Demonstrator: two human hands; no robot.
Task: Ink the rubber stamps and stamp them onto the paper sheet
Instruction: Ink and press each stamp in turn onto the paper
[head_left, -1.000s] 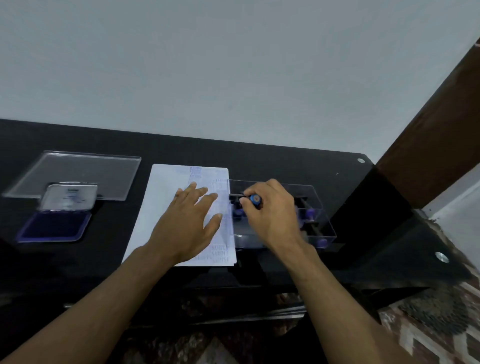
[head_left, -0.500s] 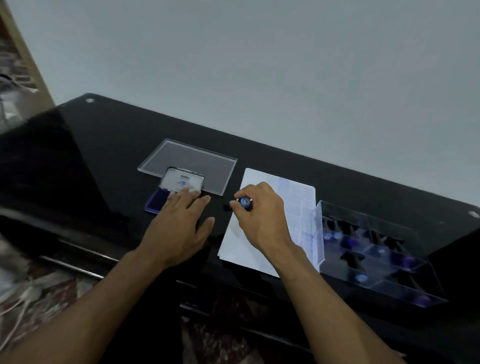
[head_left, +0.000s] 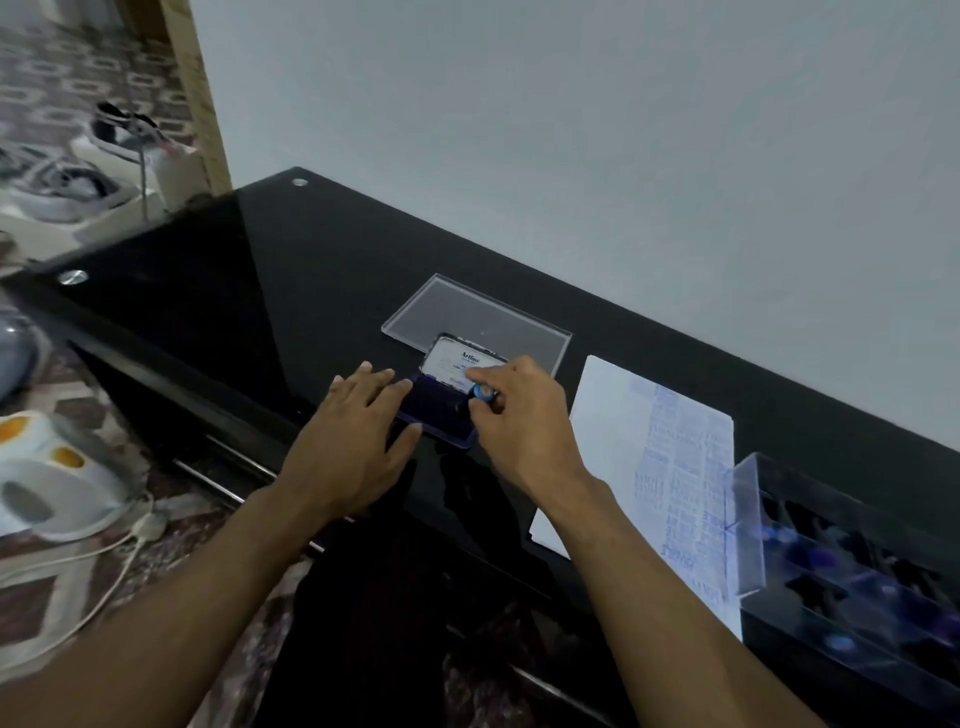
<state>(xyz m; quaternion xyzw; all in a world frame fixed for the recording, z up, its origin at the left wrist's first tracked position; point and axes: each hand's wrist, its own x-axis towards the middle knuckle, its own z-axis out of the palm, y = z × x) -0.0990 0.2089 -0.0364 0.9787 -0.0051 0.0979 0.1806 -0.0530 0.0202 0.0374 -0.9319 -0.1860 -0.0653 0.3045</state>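
My right hand (head_left: 524, 415) grips a small rubber stamp (head_left: 482, 393) with a blue cap and holds it down over the dark blue ink pad (head_left: 441, 415). The pad's lid (head_left: 457, 361) stands open behind it. My left hand (head_left: 358, 421) lies flat on the table with its fingertips on the pad's left edge. The white paper sheet (head_left: 613, 415) lies to the right, with several blue stamp marks down its right side.
A clear plastic box (head_left: 748, 519) holding several more stamps sits at the right of the sheet. A clear plastic lid (head_left: 467, 312) lies behind the ink pad. The black glass table (head_left: 285, 291) ends near my body. An appliance and cable (head_left: 57, 488) lie on the floor left.
My right hand carried the stamp from the clear box, across the paper, to the ink pad. My left hand left the paper and moved to the pad's edge. The view swung left.
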